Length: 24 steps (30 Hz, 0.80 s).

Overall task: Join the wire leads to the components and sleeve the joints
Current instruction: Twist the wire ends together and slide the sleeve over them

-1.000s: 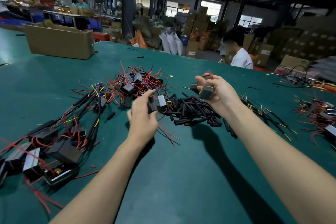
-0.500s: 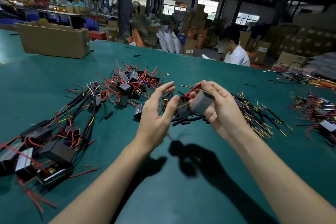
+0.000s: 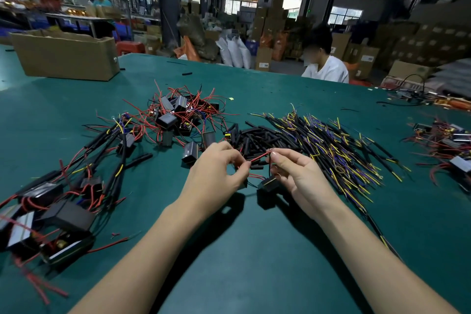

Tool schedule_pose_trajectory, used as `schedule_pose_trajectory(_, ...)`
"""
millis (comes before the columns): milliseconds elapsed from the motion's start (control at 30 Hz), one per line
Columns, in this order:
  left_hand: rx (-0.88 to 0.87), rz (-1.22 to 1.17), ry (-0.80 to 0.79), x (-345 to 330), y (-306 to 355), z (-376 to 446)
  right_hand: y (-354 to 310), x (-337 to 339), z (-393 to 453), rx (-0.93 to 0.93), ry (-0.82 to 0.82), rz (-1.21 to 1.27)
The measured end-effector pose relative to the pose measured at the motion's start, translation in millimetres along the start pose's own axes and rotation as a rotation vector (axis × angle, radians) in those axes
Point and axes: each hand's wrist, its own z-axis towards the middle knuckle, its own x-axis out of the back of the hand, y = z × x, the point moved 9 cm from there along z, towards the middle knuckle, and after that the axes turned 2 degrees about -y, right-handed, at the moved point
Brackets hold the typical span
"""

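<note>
A short red wire lead (image 3: 257,158) stretches between my two hands above the green table (image 3: 254,250). My left hand (image 3: 216,173) pinches its lower end, and my right hand (image 3: 295,173) pinches its upper end with thumb and forefinger. A small black box component (image 3: 267,183) hangs under my right hand by its leads, just over the table. Behind my hands lies a heap of black sleeve tubes (image 3: 257,139). Right of it spreads a pile of black, yellow and purple wire leads (image 3: 336,150). A heap of black components with red leads (image 3: 178,115) lies further back.
Joined, sleeved assemblies (image 3: 63,191) sprawl at the left. More wired parts (image 3: 448,145) sit at the right edge. A cardboard box (image 3: 66,56) stands at the far left of the table. A person in white (image 3: 326,69) sits across it.
Both hands came down toward me from the piles. My right hand no longer grips the box in its fingers; the box now dangles while both hands pinch the red lead.
</note>
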Motion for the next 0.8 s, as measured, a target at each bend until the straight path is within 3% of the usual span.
schedule_pose_trajectory(400,0.022,0.011,0.082,5,-5,-1,1,-27,-10,0.055,-0.209,-0.024)
schedule_pose_trajectory(633,-0.14,-0.147,-0.054,-7,18,-1,-1,-21,-12,0.091,-0.103,-0.006)
schedule_pose_trajectory(800,-0.146,-0.119,0.008,-6,18,-3,2,-15,-12,0.051,-0.031,0.009)
